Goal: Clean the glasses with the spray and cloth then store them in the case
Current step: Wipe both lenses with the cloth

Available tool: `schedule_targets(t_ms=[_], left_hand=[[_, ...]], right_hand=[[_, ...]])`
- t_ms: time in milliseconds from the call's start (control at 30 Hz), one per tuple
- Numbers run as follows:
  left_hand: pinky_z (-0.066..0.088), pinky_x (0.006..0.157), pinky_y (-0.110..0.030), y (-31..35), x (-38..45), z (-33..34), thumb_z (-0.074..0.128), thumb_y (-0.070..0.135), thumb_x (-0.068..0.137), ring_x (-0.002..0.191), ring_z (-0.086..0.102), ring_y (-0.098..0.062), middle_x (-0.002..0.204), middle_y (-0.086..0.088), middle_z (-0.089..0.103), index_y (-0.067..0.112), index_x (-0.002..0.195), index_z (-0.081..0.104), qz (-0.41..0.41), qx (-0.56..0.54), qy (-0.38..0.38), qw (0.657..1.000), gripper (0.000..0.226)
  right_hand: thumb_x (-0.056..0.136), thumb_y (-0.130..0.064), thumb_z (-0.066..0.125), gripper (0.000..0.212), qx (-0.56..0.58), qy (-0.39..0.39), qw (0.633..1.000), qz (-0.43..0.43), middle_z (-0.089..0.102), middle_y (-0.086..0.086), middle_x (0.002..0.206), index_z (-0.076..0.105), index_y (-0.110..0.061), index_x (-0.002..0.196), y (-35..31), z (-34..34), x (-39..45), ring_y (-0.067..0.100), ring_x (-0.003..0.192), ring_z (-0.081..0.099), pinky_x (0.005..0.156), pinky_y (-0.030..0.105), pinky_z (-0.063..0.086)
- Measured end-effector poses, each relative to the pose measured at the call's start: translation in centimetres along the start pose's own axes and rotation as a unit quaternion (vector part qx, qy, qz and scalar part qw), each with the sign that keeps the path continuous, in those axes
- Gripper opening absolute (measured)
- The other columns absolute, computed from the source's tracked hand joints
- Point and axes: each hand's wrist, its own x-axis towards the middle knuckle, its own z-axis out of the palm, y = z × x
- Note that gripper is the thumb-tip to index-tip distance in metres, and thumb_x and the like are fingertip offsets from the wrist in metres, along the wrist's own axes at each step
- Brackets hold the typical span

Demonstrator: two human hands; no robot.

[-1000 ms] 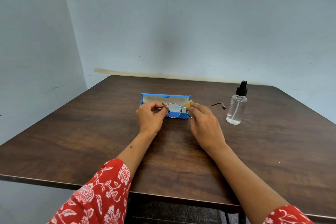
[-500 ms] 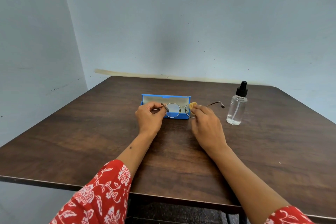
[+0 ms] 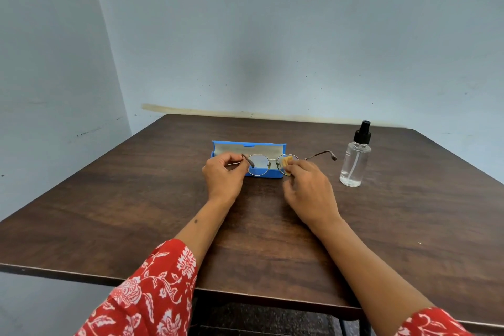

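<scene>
No readable writing. Left hand [image 3: 222, 176] pinches the thin round metal-framed glasses [image 3: 268, 163]; right hand [image 3: 309, 188] pinches a small tan cloth [image 3: 287, 161] against one lens.

Dark wooden table [image 3: 136, 213], set against a pale blue wall [image 3: 272, 35]. Blue glasses case [image 3: 261, 173], open, toward the far edge at centre. Round wire-framed glasses [image 3: 263, 162], held just in front of it: left hand [image 3: 222, 174] pinches one temple; right hand [image 3: 308, 188] presses a small tan cloth [image 3: 287, 161] to the other lens. Clear spray bottle [image 3: 354, 161], black nozzle, upright toward the far right corner. Red floral sleeves [image 3: 152, 292] at the near edge.
</scene>
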Motion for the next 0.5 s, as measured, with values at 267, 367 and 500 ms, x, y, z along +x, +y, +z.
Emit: schedule_targets(t_ms=[267, 367, 500], left_hand=[[0.059, 0.079, -0.042, -0.08, 0.02, -0.07, 0.074, 0.003, 0.076, 0.077, 0.070, -0.016, 0.074, 0.003, 0.070, 0.021, 0.070, 0.071, 0.000, -0.006, 0.003, 1.000, 0.019], [0.058, 0.080, -0.044, 0.02, -0.02, 0.02, 0.074, 0.001, 0.075, 0.078, 0.071, -0.021, 0.075, -0.001, 0.071, 0.023, 0.066, 0.070, -0.005, -0.014, 0.004, 1.000, 0.024], [0.058, 0.080, -0.043, -0.02, 0.05, -0.01, 0.074, 0.002, 0.075, 0.076, 0.071, -0.019, 0.073, 0.003, 0.070, 0.024, 0.065, 0.070, -0.004, -0.010, 0.004, 1.000, 0.025]], right_hand=[[0.077, 0.001, 0.060, 0.018, 0.002, 0.001, 1.000, -0.009, 0.067, 0.011, 0.101, 0.068, 0.001, 0.093, -0.17, -0.02, -0.05, 0.030, 0.092, 0.060, 0.067, 0.037, 0.051], [0.079, -0.001, 0.057, 0.019, -0.001, 0.014, 0.999, 0.036, 0.065, 0.012, 0.101, 0.067, 0.001, 0.095, 0.26, 0.04, 0.00, 0.030, 0.095, 0.057, 0.067, 0.036, 0.050], [0.078, 0.000, 0.058, 0.019, -0.001, 0.012, 1.000, 0.026, 0.065, 0.013, 0.101, 0.067, 0.002, 0.095, 0.20, 0.05, 0.10, 0.029, 0.095, 0.058, 0.067, 0.036, 0.050]])
